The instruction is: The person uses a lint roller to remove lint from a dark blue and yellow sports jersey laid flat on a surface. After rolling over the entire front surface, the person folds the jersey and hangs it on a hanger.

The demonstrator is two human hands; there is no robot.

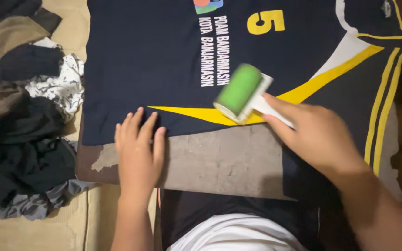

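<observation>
The right hand [319, 137] has its fingers [282, 104] curled closed around the white handle of a lint roller [243, 93], the index finger stretched along the handle toward the roller's head. Just beyond those fingertips sits the green roller drum, blurred, tilted so it runs diagonally and lying on a dark navy sports jersey [164, 60]. Under the drum and under the fingertips a yellow stripe [196, 114] crosses the jersey, widening as it rises up and to the right past the knuckles, edged there by a white panel.

The left hand [138, 151] lies flat, palm down, fingers [138, 123] open and held close together. The fingertips press on the lower hem of the jersey, just left of where the yellow stripe tapers to a point. The palm rests on a worn brown board [219, 160], which the jersey is spread over; the board shows bare between the two hands, with a pale scuffed patch just left of the left wrist.

Past the fingers of both hands, the jersey carries white lettering and a yellow numeral. To the right of the right hand, thin yellow stripes run down the jersey's side.

Well left of the left hand lies a heap of crumpled clothes [24, 135] in dark, grey and patterned white fabric, on a beige mat [70, 28].
</observation>
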